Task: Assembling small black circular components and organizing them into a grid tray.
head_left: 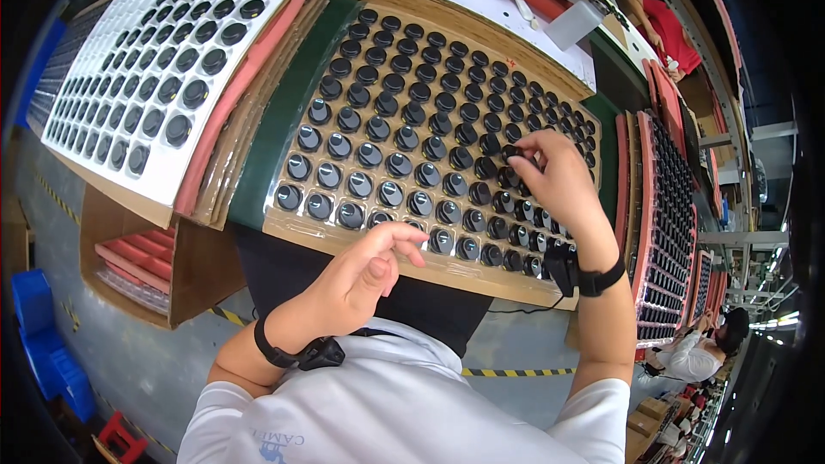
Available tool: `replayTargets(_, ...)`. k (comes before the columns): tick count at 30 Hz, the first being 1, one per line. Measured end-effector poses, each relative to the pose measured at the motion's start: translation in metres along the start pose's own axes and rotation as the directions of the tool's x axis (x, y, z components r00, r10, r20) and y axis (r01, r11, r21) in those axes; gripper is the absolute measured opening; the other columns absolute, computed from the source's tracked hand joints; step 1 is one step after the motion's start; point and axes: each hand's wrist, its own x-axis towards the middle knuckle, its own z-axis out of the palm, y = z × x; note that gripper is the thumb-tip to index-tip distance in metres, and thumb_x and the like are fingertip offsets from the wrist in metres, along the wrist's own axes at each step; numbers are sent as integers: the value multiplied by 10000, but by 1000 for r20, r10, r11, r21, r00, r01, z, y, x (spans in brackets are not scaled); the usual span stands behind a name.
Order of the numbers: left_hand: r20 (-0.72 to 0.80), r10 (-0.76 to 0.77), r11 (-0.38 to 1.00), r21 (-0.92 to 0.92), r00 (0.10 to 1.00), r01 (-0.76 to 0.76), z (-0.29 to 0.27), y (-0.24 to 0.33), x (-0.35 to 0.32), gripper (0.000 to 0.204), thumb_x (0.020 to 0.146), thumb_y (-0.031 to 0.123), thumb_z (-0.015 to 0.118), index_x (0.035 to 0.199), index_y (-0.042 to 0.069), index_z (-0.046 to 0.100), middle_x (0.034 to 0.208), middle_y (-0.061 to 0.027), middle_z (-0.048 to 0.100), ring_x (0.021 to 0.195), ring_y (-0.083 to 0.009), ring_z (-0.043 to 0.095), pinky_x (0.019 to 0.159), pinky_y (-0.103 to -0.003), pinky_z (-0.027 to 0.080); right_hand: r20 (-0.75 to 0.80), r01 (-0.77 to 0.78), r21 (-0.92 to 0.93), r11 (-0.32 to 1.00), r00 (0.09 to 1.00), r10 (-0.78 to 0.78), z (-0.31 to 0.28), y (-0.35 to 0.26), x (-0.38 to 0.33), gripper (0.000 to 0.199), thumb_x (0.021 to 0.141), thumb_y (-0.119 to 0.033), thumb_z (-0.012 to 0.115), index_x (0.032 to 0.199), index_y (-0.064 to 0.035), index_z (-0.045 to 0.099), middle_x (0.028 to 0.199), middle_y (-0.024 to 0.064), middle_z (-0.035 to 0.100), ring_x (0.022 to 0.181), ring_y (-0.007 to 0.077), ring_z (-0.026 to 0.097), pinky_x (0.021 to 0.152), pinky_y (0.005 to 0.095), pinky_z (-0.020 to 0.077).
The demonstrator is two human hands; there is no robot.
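A clear tray (284, 219) on a wooden board holds several rows of small black round knobs (369, 155). My right hand (559, 180) rests over the tray's right part, its fingertips pinched on one black knob (513, 155). My left hand (365, 271) hovers at the tray's near edge with fingers curled, thumb and forefinger close together; I cannot make out anything between them. Both wrists wear black bands.
A white tray (185, 167) of flat black discs lies on stacked pink and cardboard sheets at the left. An open cardboard box (185, 275) stands below it. More filled trays (662, 232) stand at the right. Other people work at the far right.
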Motion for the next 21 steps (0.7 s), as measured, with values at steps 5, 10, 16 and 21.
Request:
replayTargets(5, -16, 5, 1000, 19, 1000, -5, -1, 1, -1, 840, 868, 689, 215, 1218, -34, 460, 991, -125, 571, 611, -83, 428, 631, -214, 382, 33, -86, -67, 994, 996, 89, 19, 27, 14, 221, 761, -110, 693, 929, 10, 613, 814, 130, 600, 742, 246, 586, 679, 318, 470)
replayTargets(10, -69, 70, 997, 22, 995, -68, -5, 0, -5, 645, 947, 546, 299, 1194, -16, 499, 981, -93, 581, 608, -69, 421, 631, -213, 390, -73, 23, -91, 996, 997, -30, 11, 18, 13, 192, 778, -85, 673, 934, 7, 609, 843, 142, 604, 745, 266, 600, 689, 325, 477)
replayTargets(16, -63, -62, 984, -172, 996, 50, -3, 0, 1, 321, 988, 251, 421, 1203, 32, 515, 987, -54, 591, 665, -57, 462, 640, -201, 414, -129, 324, 77, 943, 941, -313, -2, -66, -25, 235, 697, -11, 680, 913, -31, 591, 879, 119, 596, 834, 307, 559, 738, 396, 435)
replayTargets(21, 66, -165, 944, -278, 984, 177, -2, -1, 5, 286, 974, 195, 466, 1189, 14, 517, 995, -45, 599, 702, -52, 479, 660, -196, 421, -57, 523, 166, 836, 851, -522, 14, -103, -59, 294, 679, -40, 694, 954, -81, 599, 927, 55, 587, 828, 261, 551, 721, 374, 418)
